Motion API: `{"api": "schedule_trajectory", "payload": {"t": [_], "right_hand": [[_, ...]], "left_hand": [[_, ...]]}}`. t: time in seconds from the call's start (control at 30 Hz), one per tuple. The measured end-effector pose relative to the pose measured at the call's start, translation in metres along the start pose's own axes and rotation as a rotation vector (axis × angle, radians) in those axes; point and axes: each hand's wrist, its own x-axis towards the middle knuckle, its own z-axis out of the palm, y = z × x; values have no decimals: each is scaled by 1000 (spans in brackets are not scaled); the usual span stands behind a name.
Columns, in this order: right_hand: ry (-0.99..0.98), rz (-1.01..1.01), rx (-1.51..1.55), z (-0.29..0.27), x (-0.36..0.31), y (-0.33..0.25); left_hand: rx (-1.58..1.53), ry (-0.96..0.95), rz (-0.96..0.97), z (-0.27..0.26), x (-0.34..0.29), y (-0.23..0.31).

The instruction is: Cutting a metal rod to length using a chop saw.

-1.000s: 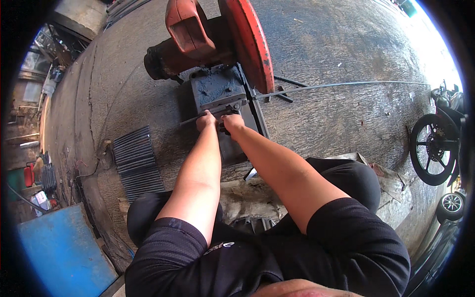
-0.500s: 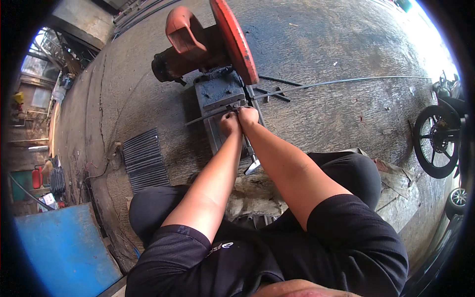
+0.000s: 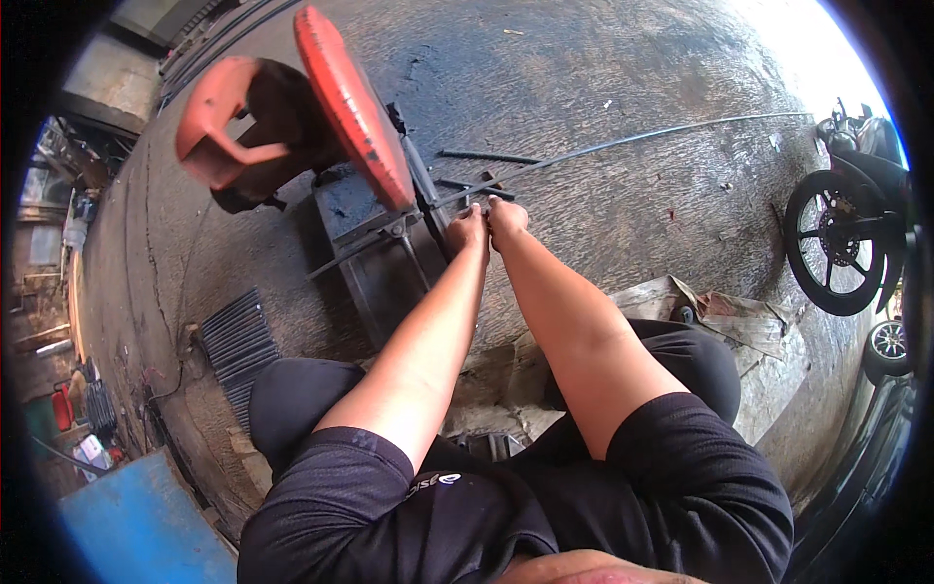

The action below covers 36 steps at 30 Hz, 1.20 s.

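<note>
A big red metal saw [image 3: 355, 112] with a round cover stands on the rough grey floor [image 3: 662, 214], and its loop handle looks blurry. The left hand [image 3: 469, 235] and the right hand [image 3: 508, 223] are close together, side by side, just to the right of the saw. Their fingers are bent at the long, thin, grey metal rod [image 3: 603, 147], but I cannot tell if they pinch it. The rod goes across the saw's low, dark metal base [image 3: 375, 292]. Its long axis is a slant: the short end pokes out at the saw's left, on the near side, and the long end points far off to the right and away. It looks a bit bent, but the round camera view could do that. 2 short dark bars [image 3: 486, 156] lie right of the saw, near the rod. A row of thin dark bars [image 3: 236, 346] lies left of the saw and nearer the person. A black motorbike wheel [image 3: 834, 243] is well apart, on the saw's right. Fingers could get hurt if the saw turned on or dropped, because they are so near it. A loose hold could let the rod slip, and its long end could pull it crooked.
</note>
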Motion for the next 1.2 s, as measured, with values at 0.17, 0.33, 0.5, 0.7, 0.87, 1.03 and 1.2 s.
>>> {"api": "schedule_trajectory", "payload": {"t": [0.17, 0.33, 0.5, 0.7, 0.87, 1.03, 1.2], "right_hand": [[-58, 115, 167, -3, 36, -17], [-69, 95, 222, 7, 58, -26], [51, 231, 291, 12, 42, -53], [203, 270, 63, 10, 35, -68], [124, 56, -351, 17, 74, -52], [63, 47, -86, 12, 77, -55], [42, -4, -144, -4, 31, -49]], "left_hand": [[-488, -97, -300, 38, 37, -13], [-611, -111, -308, 54, 60, -12], [-865, -137, -428, 59, 64, -2], [-781, -96, -332, 67, 77, -17], [-768, -37, -284, 68, 72, -15], [-823, -158, -145, 48, 43, 5], [-863, -219, -155, 28, 5, 22]]}}
